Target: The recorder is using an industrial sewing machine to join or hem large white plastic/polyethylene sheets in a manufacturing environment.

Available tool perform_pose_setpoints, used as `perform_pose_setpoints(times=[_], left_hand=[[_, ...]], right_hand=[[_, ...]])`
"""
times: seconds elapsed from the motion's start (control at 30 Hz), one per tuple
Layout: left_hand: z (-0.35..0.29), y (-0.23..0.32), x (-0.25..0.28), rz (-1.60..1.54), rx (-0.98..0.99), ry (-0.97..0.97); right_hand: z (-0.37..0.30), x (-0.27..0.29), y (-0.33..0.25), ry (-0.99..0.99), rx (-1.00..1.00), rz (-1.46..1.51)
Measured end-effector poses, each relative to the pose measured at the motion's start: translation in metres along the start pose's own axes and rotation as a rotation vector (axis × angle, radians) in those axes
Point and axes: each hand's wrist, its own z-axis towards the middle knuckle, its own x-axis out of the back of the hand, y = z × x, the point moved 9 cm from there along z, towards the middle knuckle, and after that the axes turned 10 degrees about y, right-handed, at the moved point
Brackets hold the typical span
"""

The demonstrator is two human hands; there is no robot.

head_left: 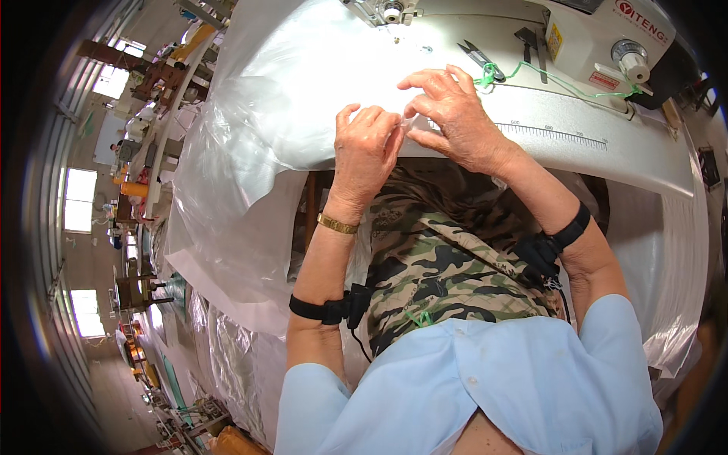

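My left hand (366, 148) is closed at the table's front edge, its thumb and fingers pinched together. What they hold is too small and glare-lit to make out. Just to its right, my right hand (459, 121) has bent fingers spread apart, with their tips almost touching the left hand. Clear plastic film (254, 129) spreads over the left side of the pale sewing machine table (637, 163) and hangs over its edge. Above both hands is the sewing machine's needle and presser foot area (392, 14), brightly lit.
Black thread snips (483, 61) lie right of the needle, beside green cord (565, 82) running to the machine's handwheel knob (631, 61). A dark-headed tool (526, 44) lies further right. A ruler scale (553, 133) marks the front edge. Other workstations (136, 189) stand at left.
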Motion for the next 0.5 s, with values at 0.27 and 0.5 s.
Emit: perform_pose_setpoints(times=[0.27, 0.5], left_hand=[[-0.0021, 0.0011, 0.0005, -0.006, -0.004, -0.049], [-0.0040, 0.0037, -0.0020, 0.012, -0.016, -0.071]], right_hand=[[0.0007, 0.0007, -0.0003, 0.016, 0.019, 0.006], [-0.0036, 0.0035, 0.0016, 0.012, -0.030, 0.074]])
